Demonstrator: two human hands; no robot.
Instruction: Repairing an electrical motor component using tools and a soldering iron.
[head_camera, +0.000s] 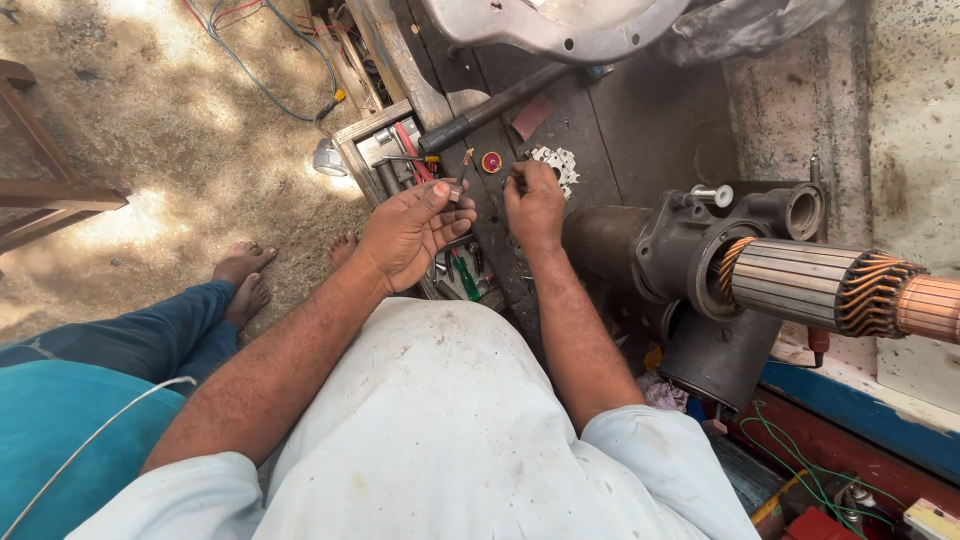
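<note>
With the motor housing (690, 250) opened and its copper-wound armature (820, 285) drawn out, the left hand (410, 235) pinches a small part, the right hand (535, 205) clenches another over the tabletop (600, 130); reassembly looks undone.

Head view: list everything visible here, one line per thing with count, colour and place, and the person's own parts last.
Armature: one, grey core with copper windings, sticking out of the housing at right.
Motor housing: one, dark grey, right of centre on the bench.
Hammer: one, dark, lying diagonally at top centre.
Metal cover: one, silver, top edge.
Small metal plates: a cluster, silver, just beyond the right hand.
Round cap: one, red, between the hands.
Tool tray: one, wooden, holding mixed small tools, beyond the left hand.
Wires: several, green, bottom right.
Left hand: pinching a small part, too small to identify.
Right hand: fingers closed on another small part.
Bare feet: on the dirt floor at left.
</note>
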